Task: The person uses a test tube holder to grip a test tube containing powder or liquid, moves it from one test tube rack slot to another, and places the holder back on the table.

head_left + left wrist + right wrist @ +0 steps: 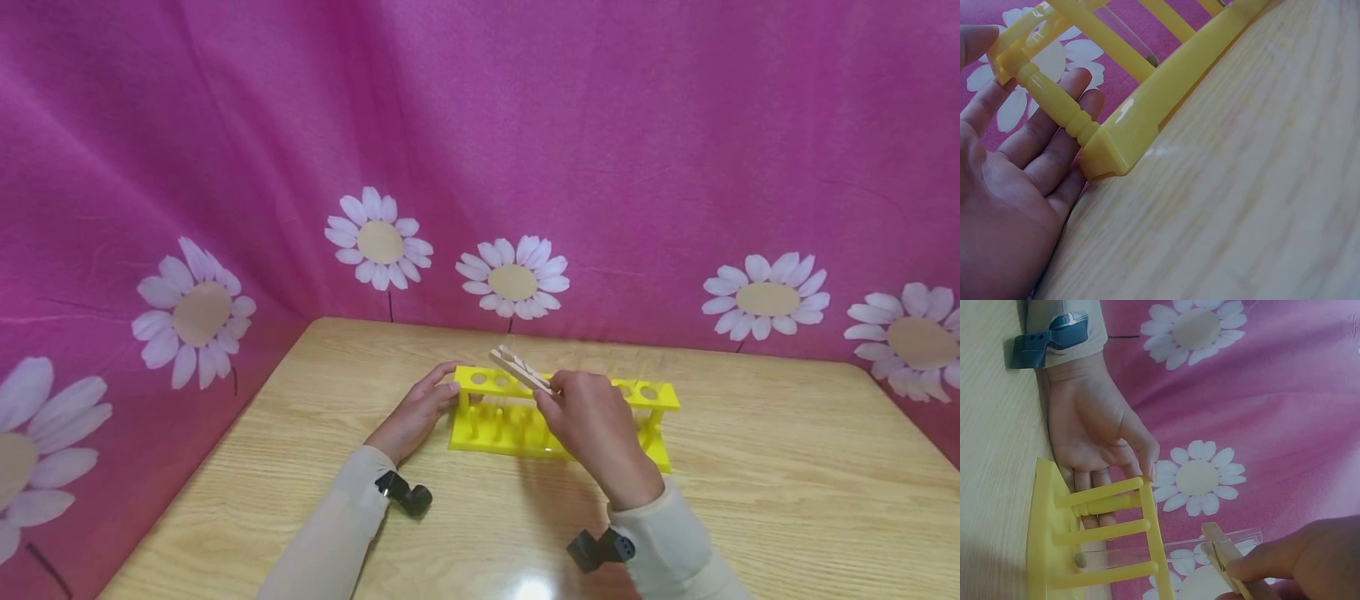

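A yellow test tube rack (487,438) stands on the table in the head view. At its left end, my left hand (417,414) holds the top board between thumb and index finger. The other fingers of that hand lie behind the turned end post (1054,103) in the left wrist view. My right hand (600,427), over the middle of the rack, pinches a wooden clothespin-style test tube holder (1225,553). Its jaws are at the upper part of a clear test tube (1122,556), which passes through the top board, with a small brownish spot at its bottom end.
More clear tubes (651,367) show faintly at the rack's right end. A wood-grain table (787,467) lies beneath. Behind and to the left hangs a magenta cloth (637,150) with white daisies. Each sleeve carries a small black wrist camera (408,493).
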### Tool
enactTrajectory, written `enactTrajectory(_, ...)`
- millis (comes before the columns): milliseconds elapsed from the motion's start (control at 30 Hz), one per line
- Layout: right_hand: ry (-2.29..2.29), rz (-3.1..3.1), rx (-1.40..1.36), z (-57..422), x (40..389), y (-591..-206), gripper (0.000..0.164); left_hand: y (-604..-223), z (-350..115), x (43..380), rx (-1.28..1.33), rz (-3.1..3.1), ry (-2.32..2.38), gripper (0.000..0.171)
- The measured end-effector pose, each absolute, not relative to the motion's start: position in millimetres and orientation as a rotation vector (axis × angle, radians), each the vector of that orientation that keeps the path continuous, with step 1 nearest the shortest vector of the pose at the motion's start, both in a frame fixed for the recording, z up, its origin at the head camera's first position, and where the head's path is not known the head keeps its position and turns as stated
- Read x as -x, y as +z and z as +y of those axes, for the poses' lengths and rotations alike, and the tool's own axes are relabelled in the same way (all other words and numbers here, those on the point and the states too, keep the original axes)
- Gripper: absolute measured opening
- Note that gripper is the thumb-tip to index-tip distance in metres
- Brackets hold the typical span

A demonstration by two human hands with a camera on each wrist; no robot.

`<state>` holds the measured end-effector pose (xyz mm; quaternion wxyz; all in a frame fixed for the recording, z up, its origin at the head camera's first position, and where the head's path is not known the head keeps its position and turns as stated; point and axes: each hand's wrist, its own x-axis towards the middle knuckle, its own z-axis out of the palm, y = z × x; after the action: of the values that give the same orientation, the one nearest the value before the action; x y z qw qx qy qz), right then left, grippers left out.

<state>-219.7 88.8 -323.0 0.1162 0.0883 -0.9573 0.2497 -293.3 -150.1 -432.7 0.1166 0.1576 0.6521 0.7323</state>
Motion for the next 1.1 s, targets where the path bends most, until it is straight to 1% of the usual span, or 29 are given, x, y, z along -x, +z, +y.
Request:
enactTrajectory(800, 0.702, -2.789, -0.208, 84.6, 220.3, -325.1, 0.020, -432.3, -150.5, 293.7, -0.462, 1.931, 2.132, 0.041)
enactTrajectory(1100, 0.655, -2.750, -0.228, 84.7, 220.5, -329.5, 0.019, -432.0, -149.9, 293.1, -0.466, 1.924, 2.135, 0.040)
